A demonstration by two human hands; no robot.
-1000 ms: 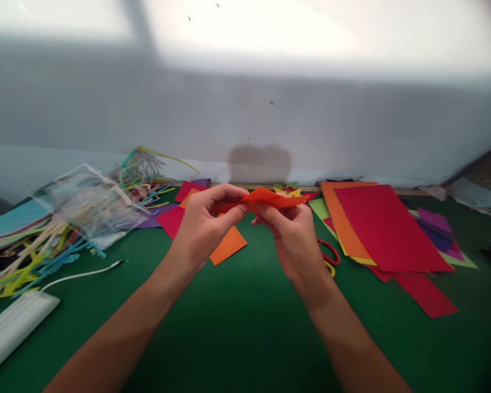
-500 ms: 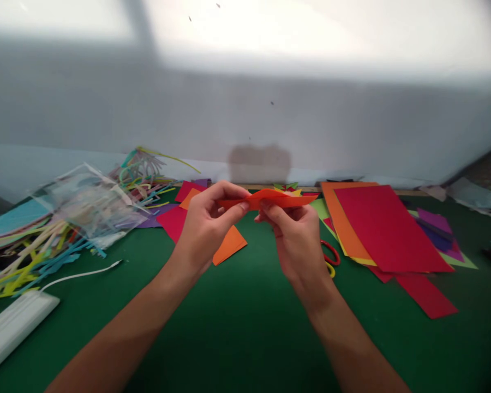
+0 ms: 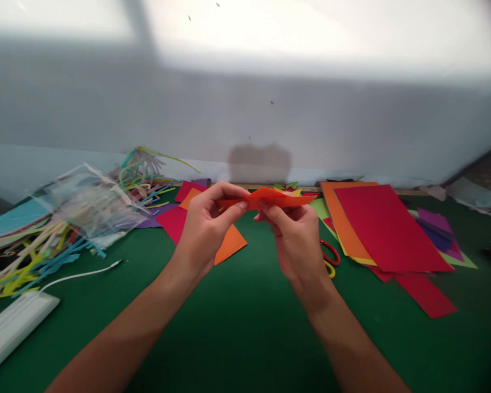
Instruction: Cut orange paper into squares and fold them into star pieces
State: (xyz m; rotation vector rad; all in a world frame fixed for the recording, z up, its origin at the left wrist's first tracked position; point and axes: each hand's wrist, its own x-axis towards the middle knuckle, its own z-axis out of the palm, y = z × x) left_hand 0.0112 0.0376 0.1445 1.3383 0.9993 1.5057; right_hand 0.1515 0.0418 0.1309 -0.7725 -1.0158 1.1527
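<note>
A folded piece of orange paper (image 3: pixel 265 197) is held up above the table between both hands. My left hand (image 3: pixel 208 215) pinches its left part between thumb and forefinger. With its thumb on the near face, my right hand (image 3: pixel 297 229) grips the same paper right of the middle; the fingers behind are partly hidden. Beneath and behind my left hand lie orange paper (image 3: pixel 231 244) and red paper (image 3: pixel 174 221) on the green table (image 3: pixel 245 327). Scissors with red and yellow handles (image 3: pixel 330 254) lie beside my right wrist, partly covered by it.
On the right lies a stack of coloured sheets, a red sheet (image 3: pixel 388 229) on top. At left are a clear plastic bag (image 3: pixel 90 202), a heap of coloured strips (image 3: pixel 45 251) and a white power strip (image 3: pixel 20 322) with a cable. A wall (image 3: pixel 245 109) rises behind the table.
Almost nothing differs. Both hands keep hold of the orange paper in the same place, with only a slight shift of the fingers.
</note>
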